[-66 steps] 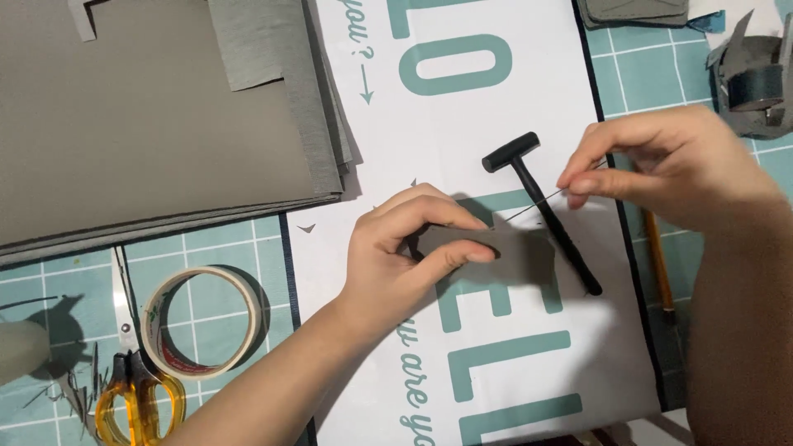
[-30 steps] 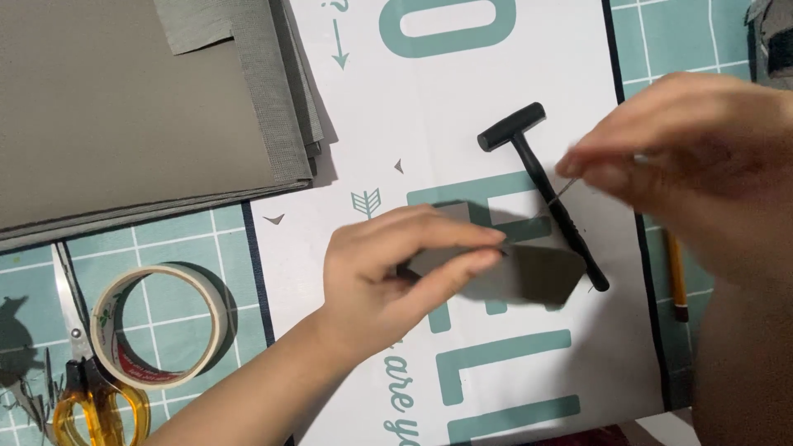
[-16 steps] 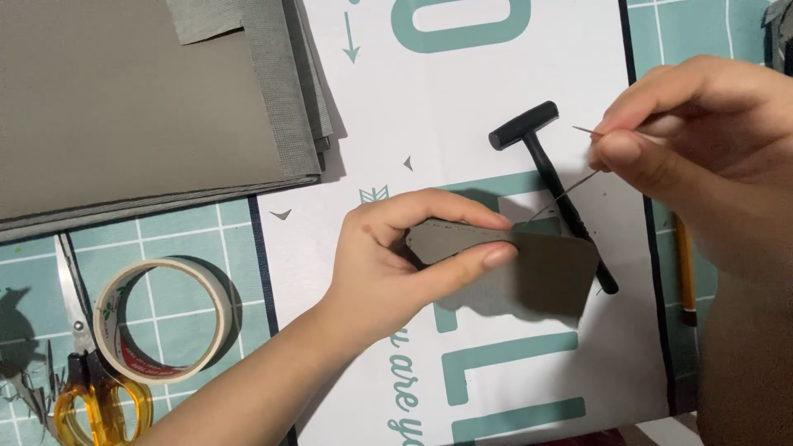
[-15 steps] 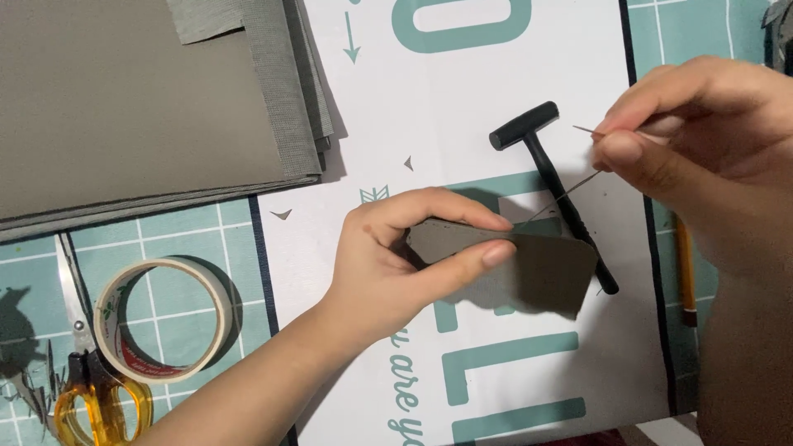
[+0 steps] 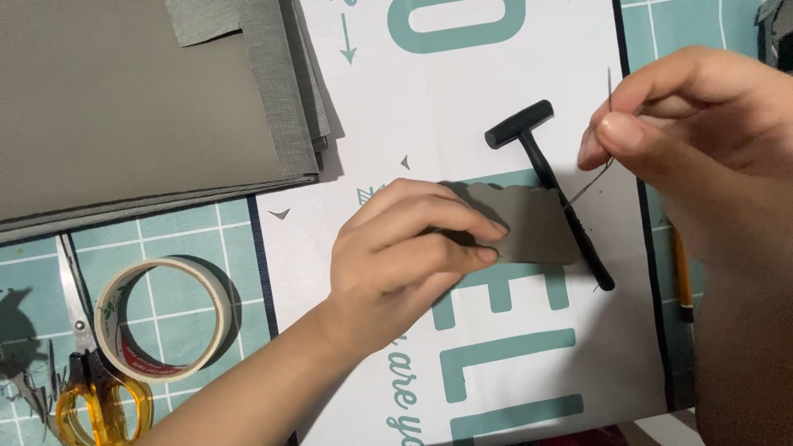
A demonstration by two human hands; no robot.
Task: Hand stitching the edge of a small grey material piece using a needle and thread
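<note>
The table (image 5: 206, 239) is covered by a teal cutting mat with a white grid, and on the mat lies a white sheet (image 5: 462, 107) with big teal letters and small arrows. At the upper left there is a stack of grey fabric sheets (image 5: 140, 99), its lower edge lying over the mat. At the lower left stands a roll of pale tape (image 5: 161, 318), and just beside it lie scissors with yellow handles (image 5: 95, 396) and some small grey scraps. A black T-shaped tool (image 5: 549, 177) lies on the white sheet, with its head toward the top and its handle running down to the right. A pencil (image 5: 681, 277) lies near the right edge, partly hidden by the right arm. The room around cannot be seen.

The left hand (image 5: 405, 256) is closed around a small grey piece of fabric (image 5: 537, 227) with a wavy upper edge; the thumb and the fingers pinch its left part, and the piece lies low over the white sheet, just beside the black tool. The right hand (image 5: 694, 140) is raised at the right, with thumb and forefinger pressed together on a thin needle (image 5: 610, 87) that points up. A fine thread (image 5: 591, 182) goes from these fingers down toward the right edge of the grey piece.
</note>
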